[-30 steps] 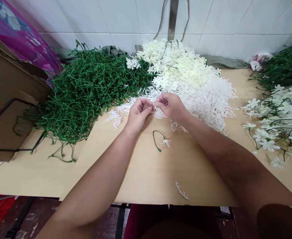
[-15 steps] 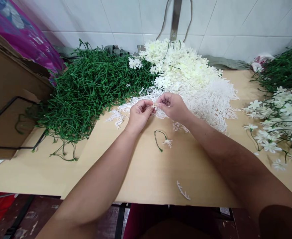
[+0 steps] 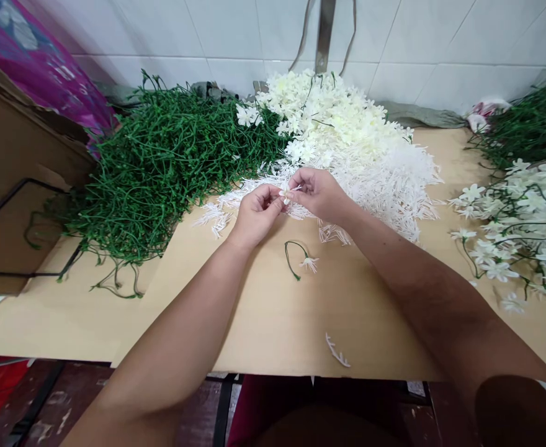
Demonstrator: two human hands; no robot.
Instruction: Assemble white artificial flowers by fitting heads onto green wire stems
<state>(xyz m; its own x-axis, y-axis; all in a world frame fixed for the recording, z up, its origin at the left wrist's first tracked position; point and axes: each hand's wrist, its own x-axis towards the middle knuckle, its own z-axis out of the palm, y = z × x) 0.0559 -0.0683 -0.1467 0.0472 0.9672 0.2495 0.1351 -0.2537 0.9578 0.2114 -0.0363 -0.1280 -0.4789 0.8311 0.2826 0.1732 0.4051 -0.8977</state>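
Between my two hands is a small white artificial flower (image 3: 286, 196), its petals facing partly toward me. My left hand (image 3: 260, 212) pinches it from the left with thumb and forefinger. From the right, the closed fingertips of my right hand (image 3: 320, 194) meet at the same flower; a thin white piece shows by them. Just behind lies a heap of white plastic stamens (image 3: 389, 186), with loose white flower heads (image 3: 333, 118) piled beyond it. Below my hands, a green stem (image 3: 288, 257) with a white stamen piece (image 3: 309, 264) on its end rests on the board.
A big tangle of green plastic stems (image 3: 175, 161) covers the left back. Finished-looking stemmed white flowers (image 3: 528, 217) lie at right, below more green stems (image 3: 528, 124). A cardboard box (image 3: 17, 174) stands at far left. One white sprig (image 3: 337, 351) lies near the board's (image 3: 273, 335) front edge.
The flower between my fingertips has turned so that its open petals show more. Both hands stay together in nearly the same place; the whole view has shifted slightly.
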